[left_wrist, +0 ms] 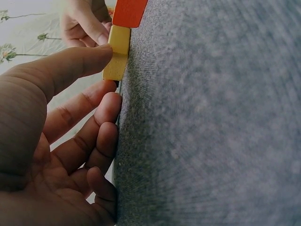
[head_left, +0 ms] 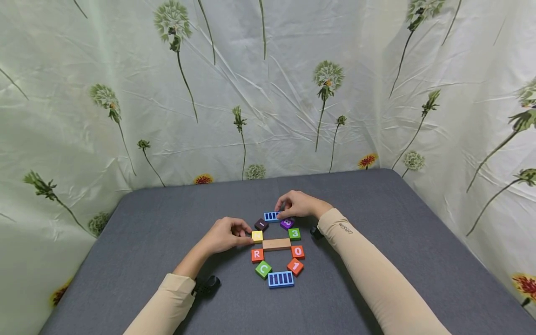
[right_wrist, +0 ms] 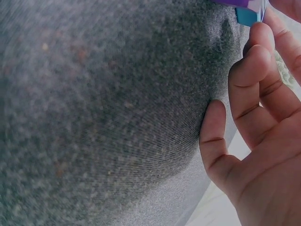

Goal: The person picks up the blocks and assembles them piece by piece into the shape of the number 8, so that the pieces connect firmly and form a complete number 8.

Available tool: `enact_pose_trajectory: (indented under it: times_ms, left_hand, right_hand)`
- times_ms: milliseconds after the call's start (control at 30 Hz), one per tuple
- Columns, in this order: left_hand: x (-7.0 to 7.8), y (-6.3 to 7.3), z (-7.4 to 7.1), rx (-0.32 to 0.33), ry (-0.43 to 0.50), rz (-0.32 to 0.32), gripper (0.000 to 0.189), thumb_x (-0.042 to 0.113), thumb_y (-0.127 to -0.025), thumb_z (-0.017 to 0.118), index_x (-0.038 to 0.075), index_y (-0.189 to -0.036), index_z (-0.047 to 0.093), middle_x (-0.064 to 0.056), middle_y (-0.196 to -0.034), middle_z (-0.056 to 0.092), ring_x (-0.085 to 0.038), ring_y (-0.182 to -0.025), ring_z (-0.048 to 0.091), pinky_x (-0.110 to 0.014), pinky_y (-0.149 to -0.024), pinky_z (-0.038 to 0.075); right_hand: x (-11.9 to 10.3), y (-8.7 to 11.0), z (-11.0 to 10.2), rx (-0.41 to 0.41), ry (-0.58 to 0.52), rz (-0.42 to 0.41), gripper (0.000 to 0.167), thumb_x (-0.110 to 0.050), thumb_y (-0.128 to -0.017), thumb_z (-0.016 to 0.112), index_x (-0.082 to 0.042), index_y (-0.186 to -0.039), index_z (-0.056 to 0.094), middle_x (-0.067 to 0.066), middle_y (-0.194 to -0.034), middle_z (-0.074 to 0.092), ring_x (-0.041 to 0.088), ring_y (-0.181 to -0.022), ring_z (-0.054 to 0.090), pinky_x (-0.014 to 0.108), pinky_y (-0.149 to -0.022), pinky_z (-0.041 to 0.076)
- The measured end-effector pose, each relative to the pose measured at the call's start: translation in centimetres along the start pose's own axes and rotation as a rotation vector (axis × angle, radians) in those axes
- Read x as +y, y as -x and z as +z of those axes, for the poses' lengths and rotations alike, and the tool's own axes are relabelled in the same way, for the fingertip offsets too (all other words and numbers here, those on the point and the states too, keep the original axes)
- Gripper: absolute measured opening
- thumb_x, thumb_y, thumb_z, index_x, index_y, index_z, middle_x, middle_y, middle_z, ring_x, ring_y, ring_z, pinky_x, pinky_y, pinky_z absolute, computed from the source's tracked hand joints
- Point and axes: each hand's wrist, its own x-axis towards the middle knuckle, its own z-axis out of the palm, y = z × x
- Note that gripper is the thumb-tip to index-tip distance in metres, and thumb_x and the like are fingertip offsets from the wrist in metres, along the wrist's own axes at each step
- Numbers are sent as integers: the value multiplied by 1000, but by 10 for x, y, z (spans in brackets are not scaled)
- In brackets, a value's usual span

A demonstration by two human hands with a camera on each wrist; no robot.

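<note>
Several small painted blocks form a ring on the table. My left hand [head_left: 226,234] pinches a yellow block [head_left: 257,237] at the ring's left side. In the left wrist view the thumb lies on the yellow block [left_wrist: 117,54] and the forefinger meets its end. At the far end, my right hand [head_left: 299,204] grips the right end of a blue barred block [head_left: 271,217], thumb in front and forefinger behind. Just below that hand sits a purple block [head_left: 287,223]. A dark block [head_left: 261,224] lies between the yellow and blue ones. A plain wooden bar [head_left: 276,244] spans the ring's middle.
Down the right side lie a green "3" block [head_left: 295,234], an orange "0" block [head_left: 298,252] and a red "1" block [head_left: 295,267]. An "R" block [head_left: 257,255], a green "C" block [head_left: 263,269] and another blue barred block [head_left: 281,279] complete the near part. A floral curtain [head_left: 268,93] hangs behind the grey table [head_left: 167,218].
</note>
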Motion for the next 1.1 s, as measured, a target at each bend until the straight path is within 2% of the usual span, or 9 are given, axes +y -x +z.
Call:
enact_pose_trajectory:
  times_ms: [267, 467, 667, 833, 967, 1100]
  left_hand:
    - [-2, -1, -1, -1, -1, -5, 20, 24, -90, 89, 12, -101, 79, 5, -78, 64, -12, -70, 54, -25, -62, 43]
    - [-3, 1, -1, 9, 1, -15, 20, 26, -91, 88, 12, -103, 79, 3, -80, 65, -12, -72, 54, -26, -62, 43]
    - [-2, 10, -8, 45, -11, -54, 17, 25, -95, 84, 13, -107, 79, 1, -85, 66, -14, -74, 55, -28, -64, 44]
    - [-1, 18, -15, 87, -40, -61, 17, 22, -96, 82, 13, -110, 78, 1, -86, 67, -13, -74, 56, -27, -64, 45]
    - [0, 25, -16, 112, -73, -50, 21, 22, -97, 81, 12, -115, 77, 1, -89, 70, -10, -74, 59, -27, -65, 48]
    - [4, 33, -17, 160, -138, -57, 27, 22, -97, 82, 12, -122, 76, 1, -97, 73, -12, -85, 66, -34, -74, 53]
  right_hand:
    - [-1, 1, -1, 16, 5, 26, 27, -31, -100, 75, -13, -121, 76, -4, -79, 64, 9, -66, 52, 25, -65, 42]
    - [3, 8, -3, 48, 7, 22, 28, -33, -104, 70, -13, -123, 75, -4, -77, 63, 9, -66, 52, 26, -65, 43]
    - [5, 21, -10, 86, 25, 14, 29, -32, -106, 68, -11, -126, 74, 0, -85, 68, 11, -71, 54, 28, -68, 45]
    - [3, 33, -16, 120, 70, -7, 32, -31, -106, 69, -8, -129, 72, 2, -92, 71, 11, -76, 56, 28, -72, 46]
    - [-4, 48, -18, 137, 61, -10, 35, -30, -106, 70, -6, -131, 71, 2, -88, 66, 12, -76, 53, 30, -72, 45]
    - [-10, 62, -18, 155, 54, -20, 36, -29, -105, 70, -5, -132, 70, 0, -84, 62, 13, -75, 52, 32, -73, 44]
